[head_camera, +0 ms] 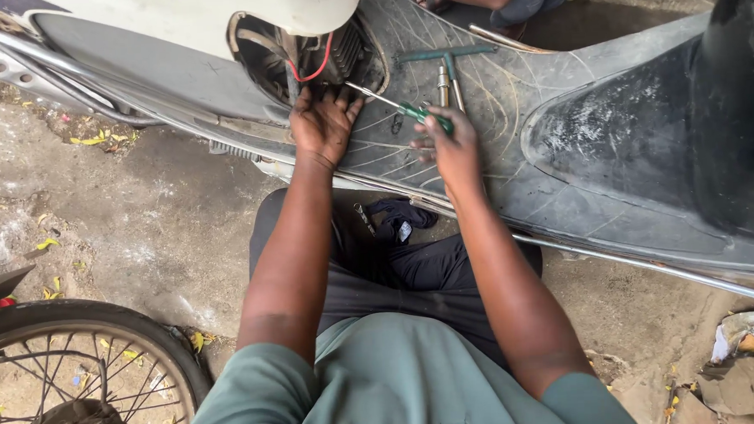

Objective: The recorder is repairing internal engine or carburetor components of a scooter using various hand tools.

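Nearest us, our grey-green shirt (pixel 399 378) and dark trousers (pixel 413 278) are filling the lower view. Our left hand (pixel 324 126) is pressing flat, fingers spread and holding nothing, against the scooter's footboard (pixel 492 158) just below the opened panel with a red wire (pixel 315 65). Our right hand (pixel 450 147), just beside the left, is gripping a green-handled screwdriver (pixel 411 110), its shaft pointing toward the opening. Beyond the right hand, a T-handle wrench (pixel 447 59) is lying on the footboard.

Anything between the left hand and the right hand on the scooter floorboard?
Head view: only the screwdriver shaft crosses the gap, running from the right hand toward the opening above the left hand; below it, bare ribbed floorboard.
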